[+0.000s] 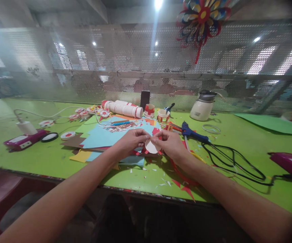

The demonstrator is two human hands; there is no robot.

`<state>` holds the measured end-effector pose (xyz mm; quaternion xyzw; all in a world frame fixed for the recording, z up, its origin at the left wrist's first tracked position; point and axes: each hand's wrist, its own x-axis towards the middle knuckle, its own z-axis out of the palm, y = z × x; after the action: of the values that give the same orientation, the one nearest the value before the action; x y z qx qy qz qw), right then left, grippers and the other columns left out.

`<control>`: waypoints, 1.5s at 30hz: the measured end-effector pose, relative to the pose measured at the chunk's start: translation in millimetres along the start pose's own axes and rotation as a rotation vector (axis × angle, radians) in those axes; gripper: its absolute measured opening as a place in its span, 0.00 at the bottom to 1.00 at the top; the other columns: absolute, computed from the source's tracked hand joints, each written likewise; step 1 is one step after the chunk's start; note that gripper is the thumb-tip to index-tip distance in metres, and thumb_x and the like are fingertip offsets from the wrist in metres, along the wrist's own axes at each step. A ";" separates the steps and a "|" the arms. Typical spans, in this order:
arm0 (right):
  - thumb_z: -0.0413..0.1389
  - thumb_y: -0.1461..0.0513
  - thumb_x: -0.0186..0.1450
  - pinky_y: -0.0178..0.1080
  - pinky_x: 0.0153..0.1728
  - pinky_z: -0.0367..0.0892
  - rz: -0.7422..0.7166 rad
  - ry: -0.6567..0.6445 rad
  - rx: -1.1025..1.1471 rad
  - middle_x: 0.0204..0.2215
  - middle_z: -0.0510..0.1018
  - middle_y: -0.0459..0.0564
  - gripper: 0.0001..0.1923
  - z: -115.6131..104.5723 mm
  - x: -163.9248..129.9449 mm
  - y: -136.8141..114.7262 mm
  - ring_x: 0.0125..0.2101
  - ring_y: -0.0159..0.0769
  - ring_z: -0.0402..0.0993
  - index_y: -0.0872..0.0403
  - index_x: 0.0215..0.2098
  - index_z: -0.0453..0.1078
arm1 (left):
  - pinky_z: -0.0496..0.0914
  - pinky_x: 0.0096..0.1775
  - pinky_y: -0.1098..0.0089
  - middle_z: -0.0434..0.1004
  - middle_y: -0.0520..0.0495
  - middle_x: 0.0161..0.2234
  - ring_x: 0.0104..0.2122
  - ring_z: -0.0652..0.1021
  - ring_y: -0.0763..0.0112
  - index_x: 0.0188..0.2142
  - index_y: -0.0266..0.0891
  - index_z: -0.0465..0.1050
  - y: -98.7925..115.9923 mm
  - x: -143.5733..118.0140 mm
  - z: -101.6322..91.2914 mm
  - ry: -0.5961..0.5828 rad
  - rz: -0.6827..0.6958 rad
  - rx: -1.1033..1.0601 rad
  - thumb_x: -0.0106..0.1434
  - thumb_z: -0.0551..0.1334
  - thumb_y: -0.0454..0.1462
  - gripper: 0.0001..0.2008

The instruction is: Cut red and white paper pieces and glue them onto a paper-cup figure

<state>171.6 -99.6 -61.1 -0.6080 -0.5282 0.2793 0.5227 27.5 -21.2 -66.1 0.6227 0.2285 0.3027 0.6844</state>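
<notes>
Between my hands is a white paper circle (152,147), held upright over the front of the table. My left hand (132,141) pinches near its upper left edge, thumb and forefinger together. My right hand (171,143) grips its upper right edge the same way. Red paper pieces show just beneath the circle; whether they are joined to it I cannot tell. Behind my left hand lies a stack of coloured paper sheets (97,135), light blue on top. A blue glue gun (194,133) rests beyond my right hand, its black cable trailing right.
White paper rolls (125,108) with red patches, two paper cups (149,110) and a white jug (203,108) stand towards the back. Purple power strips (26,140) lie on both sides. Small paper scraps (162,184) litter the green table's (82,170) front edge.
</notes>
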 end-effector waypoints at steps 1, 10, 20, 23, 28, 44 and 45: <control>0.59 0.59 0.51 0.32 0.18 0.59 0.001 0.000 0.000 0.17 0.71 0.44 0.09 0.1 0.0 0.0 0.17 0.29 0.65 0.56 0.25 0.67 | 0.65 0.32 0.73 0.71 0.51 0.25 0.26 0.71 0.78 0.27 0.34 0.71 -0.5 0.2 -0.5 -0.001 -0.001 -0.001 0.51 0.67 0.38 0.09; 0.60 0.58 0.52 0.32 0.17 0.59 -0.014 -0.010 0.003 0.17 0.72 0.45 0.10 0.0 -0.2 2.5 0.18 0.29 0.65 0.55 0.26 0.67 | 0.65 0.31 0.74 0.71 0.51 0.24 0.24 0.71 0.78 0.26 0.34 0.70 6.4 -4.4 3.1 0.017 -0.084 -0.087 0.47 0.68 0.35 0.09; 0.62 0.57 0.50 0.32 0.17 0.59 0.068 -0.053 0.145 0.18 0.73 0.45 0.11 0.9 -1.1 1.7 0.17 0.28 0.65 0.55 0.25 0.68 | 0.64 0.29 0.75 0.70 0.51 0.25 0.24 0.71 0.78 0.29 0.34 0.70 8.5 -5.7 3.3 -0.023 -0.106 -0.096 0.52 0.65 0.43 0.13; 0.63 0.57 0.48 0.32 0.18 0.59 0.063 -0.062 0.164 0.17 0.71 0.43 0.12 1.5 -1.0 2.0 0.18 0.29 0.66 0.55 0.26 0.68 | 0.63 0.27 0.75 0.70 0.51 0.25 0.23 0.70 0.79 0.29 0.35 0.69 8.1 -6.5 6.1 -0.013 -0.104 -0.012 0.50 0.67 0.43 0.14; 0.63 0.55 0.50 0.32 0.19 0.60 0.080 -0.093 0.205 0.19 0.72 0.43 0.13 -0.7 -1.7 -2.2 0.18 0.28 0.66 0.55 0.26 0.67 | 0.64 0.28 0.74 0.71 0.52 0.24 0.24 0.71 0.78 0.28 0.35 0.69 6.7 -4.5 5.2 0.043 -0.071 -0.035 0.49 0.68 0.39 0.12; 0.62 0.60 0.52 0.35 0.30 0.64 0.200 -0.251 0.594 0.25 0.73 0.45 0.11 -6.2 4.0 3.8 0.26 0.30 0.69 0.55 0.30 0.68 | 0.66 0.32 0.73 0.73 0.50 0.26 0.26 0.73 0.77 0.27 0.33 0.71 6.0 -2.0 1.3 0.059 -0.044 -0.142 0.49 0.69 0.34 0.09; 0.62 0.60 0.52 0.34 0.30 0.63 0.199 -0.251 0.612 0.25 0.72 0.45 0.10 -6.5 3.6 3.3 0.26 0.29 0.68 0.55 0.29 0.67 | 0.66 0.32 0.73 0.73 0.50 0.26 0.26 0.73 0.77 0.27 0.34 0.71 5.7 -2.0 0.9 0.050 -0.039 -0.149 0.49 0.69 0.34 0.09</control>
<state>179.6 -98.1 -61.5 -0.4326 -0.4182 0.5469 0.5821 26.0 -23.0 -60.5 0.5576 0.2345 0.3207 0.7289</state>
